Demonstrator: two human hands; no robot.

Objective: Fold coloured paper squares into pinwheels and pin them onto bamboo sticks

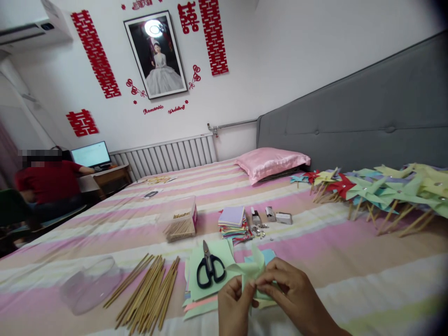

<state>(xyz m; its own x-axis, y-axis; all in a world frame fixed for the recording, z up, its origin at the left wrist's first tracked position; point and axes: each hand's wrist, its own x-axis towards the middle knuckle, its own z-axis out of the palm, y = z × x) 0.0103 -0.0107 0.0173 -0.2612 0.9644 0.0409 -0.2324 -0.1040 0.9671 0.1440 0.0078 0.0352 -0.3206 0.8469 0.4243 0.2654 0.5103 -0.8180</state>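
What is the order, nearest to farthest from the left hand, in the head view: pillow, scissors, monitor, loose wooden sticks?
1. Scissors: on green paper, just left of the left hand.
2. Loose wooden sticks: left of the scissors.
3. Pink pillow: beyond, near the grey headboard.
4. Computer monitor: far left, on the desk.

The left hand (pixel 231 303) and right hand (pixel 296 284) are pinching a folded piece of pale green paper (pixel 250 269). Just beside them, dark-handled scissors (pixel 207 259) are lying on a pile of sheets (pixel 201 295), and wooden sticks (pixel 149 294) are resting farther left. Paper pinwheels (pixel 366 188) (red, yellow, green and blue among them) are crowding near the grey headboard (pixel 357 112), while a person in red (pixel 51 184) is sitting near a monitor (pixel 91 154).
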